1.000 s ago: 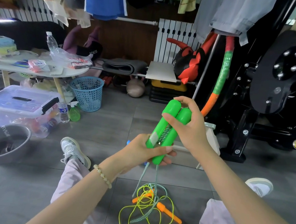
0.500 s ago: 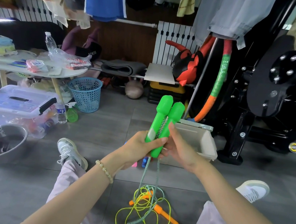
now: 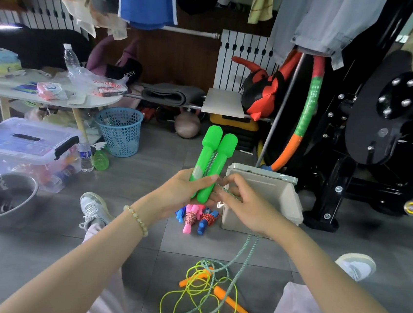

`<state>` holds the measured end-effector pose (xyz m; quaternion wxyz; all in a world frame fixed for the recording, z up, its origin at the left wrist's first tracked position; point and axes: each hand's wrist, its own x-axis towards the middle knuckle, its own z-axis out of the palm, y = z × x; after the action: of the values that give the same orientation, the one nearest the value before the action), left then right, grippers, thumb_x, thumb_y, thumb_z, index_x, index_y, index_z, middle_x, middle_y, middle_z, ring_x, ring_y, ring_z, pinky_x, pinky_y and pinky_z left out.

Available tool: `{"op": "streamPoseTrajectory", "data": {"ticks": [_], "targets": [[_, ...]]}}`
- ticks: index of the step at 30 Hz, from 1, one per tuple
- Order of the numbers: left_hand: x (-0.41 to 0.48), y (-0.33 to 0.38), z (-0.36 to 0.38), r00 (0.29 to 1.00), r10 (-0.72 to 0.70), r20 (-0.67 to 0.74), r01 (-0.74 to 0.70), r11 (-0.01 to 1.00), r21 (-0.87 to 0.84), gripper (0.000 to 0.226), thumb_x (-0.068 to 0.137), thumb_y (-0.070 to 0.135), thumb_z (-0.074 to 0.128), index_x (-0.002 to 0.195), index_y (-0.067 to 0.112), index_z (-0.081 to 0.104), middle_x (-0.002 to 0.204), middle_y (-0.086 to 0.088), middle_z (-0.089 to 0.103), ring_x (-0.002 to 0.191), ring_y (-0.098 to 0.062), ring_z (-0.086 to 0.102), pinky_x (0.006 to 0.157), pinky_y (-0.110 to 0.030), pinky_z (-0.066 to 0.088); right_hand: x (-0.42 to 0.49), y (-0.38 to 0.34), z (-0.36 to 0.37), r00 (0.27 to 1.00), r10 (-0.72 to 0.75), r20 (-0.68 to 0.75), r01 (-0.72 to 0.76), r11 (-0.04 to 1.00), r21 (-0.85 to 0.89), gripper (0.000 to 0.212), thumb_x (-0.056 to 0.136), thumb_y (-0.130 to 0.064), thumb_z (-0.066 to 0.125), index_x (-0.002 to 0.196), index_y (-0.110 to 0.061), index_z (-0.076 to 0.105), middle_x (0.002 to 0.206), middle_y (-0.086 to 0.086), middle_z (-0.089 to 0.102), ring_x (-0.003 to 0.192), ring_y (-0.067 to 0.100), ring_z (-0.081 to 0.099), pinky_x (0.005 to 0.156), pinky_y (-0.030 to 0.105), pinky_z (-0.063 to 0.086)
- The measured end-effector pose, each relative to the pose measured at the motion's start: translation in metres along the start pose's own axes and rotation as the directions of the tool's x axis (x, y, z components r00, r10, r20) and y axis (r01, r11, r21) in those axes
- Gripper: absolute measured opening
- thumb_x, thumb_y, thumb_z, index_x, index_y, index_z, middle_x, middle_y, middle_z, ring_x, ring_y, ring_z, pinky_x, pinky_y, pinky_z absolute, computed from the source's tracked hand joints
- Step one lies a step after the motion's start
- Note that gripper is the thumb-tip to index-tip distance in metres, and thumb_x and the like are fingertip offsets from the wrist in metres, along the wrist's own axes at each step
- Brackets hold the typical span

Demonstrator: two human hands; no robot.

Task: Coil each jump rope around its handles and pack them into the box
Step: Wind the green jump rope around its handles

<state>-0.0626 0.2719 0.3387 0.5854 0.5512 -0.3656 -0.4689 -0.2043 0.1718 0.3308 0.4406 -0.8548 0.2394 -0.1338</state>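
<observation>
green handles [image 3: 216, 157] left hand [image 3: 183, 194], cord [image 3: 247, 252] maybe right hand [image 3: 245, 209], beside box [image 3: 290, 198]

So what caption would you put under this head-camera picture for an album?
Left hand grips two green handles upright while the right hand holds their rope, beige box just behind.

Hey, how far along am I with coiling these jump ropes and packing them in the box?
The pink-handled rope and blue-handled rope lie coiled on the floor beside the box, not inside. In hand: your left hand grips the green handles while your right hand holds their cord, most of it loose on the floor. Left: finish this wrap, coil the orange-handled rope, then pack all.
</observation>
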Motion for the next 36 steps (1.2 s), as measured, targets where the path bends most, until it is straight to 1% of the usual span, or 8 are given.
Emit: {"op": "streamPoseTrajectory", "data": {"ticks": [3,7,11,14,17,24,29,36], "targets": [[0.005,0.004,-0.006,0.999,-0.006,-0.042,0.008,0.999,0.039,0.016,0.095,0.019,0.054,0.102,0.006,0.058,0.076,-0.004,0.067,0.063,-0.011,0.066,0.061,-0.023,0.057,0.000,-0.006,-0.006,1.000,-0.028,-0.005,0.028,0.999,-0.043,0.010,0.091,-0.036,0.056,0.099,-0.030,0.052,0.088,-0.011,0.063,0.085,0.008,0.061,0.082,0.031,0.046],[0.010,0.006,-0.022,0.996,-0.024,-0.092,0.037,0.990,0.137,0.016,0.095,0.023,0.054,0.103,0.010,0.059,0.076,0.000,0.063,0.056,-0.006,0.060,0.058,-0.021,0.053,-0.007,-0.016,-0.015,0.995,-0.091,-0.029,0.078,0.947,-0.311,0.014,0.091,-0.022,0.058,0.105,-0.022,0.058,0.084,-0.003,0.064,0.078,0.015,0.059,0.072,0.033,0.046],[0.012,0.009,-0.026,0.998,-0.065,-0.018,0.067,0.971,0.230,0.014,0.095,0.023,0.055,0.097,0.010,0.060,0.073,0.000,0.061,0.052,-0.006,0.054,0.051,-0.019,0.045,-0.011,-0.039,-0.016,0.982,-0.189,0.021,0.149,0.693,-0.705,0.031,0.095,-0.030,0.049,0.126,-0.030,0.045,0.104,-0.002,0.064,0.093,0.022,0.059,0.079,0.037,0.046],[0.010,0.015,-0.028,0.991,-0.101,0.088,0.070,0.949,0.306,0.017,0.095,0.022,0.055,0.091,0.006,0.059,0.063,0.002,0.059,0.050,-0.007,0.052,0.045,-0.017,0.042,-0.007,-0.051,-0.029,0.964,-0.260,0.062,0.203,0.559,-0.804,0.025,0.097,-0.034,0.044,0.118,-0.021,0.051,0.117,-0.005,0.060,0.106,0.023,0.057,0.081,0.036,0.042],[0.007,0.021,-0.029,0.965,-0.181,0.189,0.088,0.903,0.420,0.023,0.096,0.025,0.054,0.081,0.007,0.058,0.060,-0.001,0.057,0.050,-0.010,0.049,0.048,-0.017,0.042,-0.004,-0.060,-0.044,0.942,-0.312,0.127,0.270,0.474,-0.838,0.026,0.095,-0.040,0.046,0.105,-0.017,0.054,0.108,-0.003,0.061,0.099,0.023,0.058,0.073,0.035,0.036],[-0.001,0.052,-0.016,0.872,-0.346,0.345,0.075,0.793,0.604,0.024,0.098,0.023,0.049,0.077,0.014,0.055,0.052,0.010,0.059,0.046,-0.002,0.049,0.049,-0.013,0.042,0.003,-0.066,-0.061,0.936,-0.332,0.118,0.331,0.717,-0.614,0.022,0.082,-0.039,0.067,0.079,-0.017,0.063,0.068,-0.005,0.059,0.067,0.013,0.051,0.063,0.030,0.036],[0.000,0.064,-0.006,0.921,-0.266,0.285,-0.075,0.595,0.800,0.036,0.089,0.039,0.061,0.069,0.009,0.058,0.046,0.003,0.054,0.039,-0.011,0.045,0.047,-0.015,0.040,0.005,-0.074,-0.065,0.934,-0.351,0.067,0.326,0.762,-0.559,0.032,0.075,-0.038,0.075,0.060,-0.017,0.056,0.049,-0.009,0.045,0.055,0.007,0.042,0.052,0.020,0.028],[0.000,0.065,-0.002,0.968,-0.128,0.217,-0.141,0.440,0.887,0.059,0.082,0.058,0.060,0.078,-0.001,0.061,0.060,-0.020,0.060,0.042,-0.022,0.045,0.045,-0.021,0.040,0.008,-0.084,-0.077,0.942,-0.090,0.323,0.203,0.920,-0.335,0.012,0.088,-0.018,0.064,0.093,-0.009,0.069,0.084,0.008,0.070,0.069,0.006,0.059,0.067,0.019,0.047]]}}
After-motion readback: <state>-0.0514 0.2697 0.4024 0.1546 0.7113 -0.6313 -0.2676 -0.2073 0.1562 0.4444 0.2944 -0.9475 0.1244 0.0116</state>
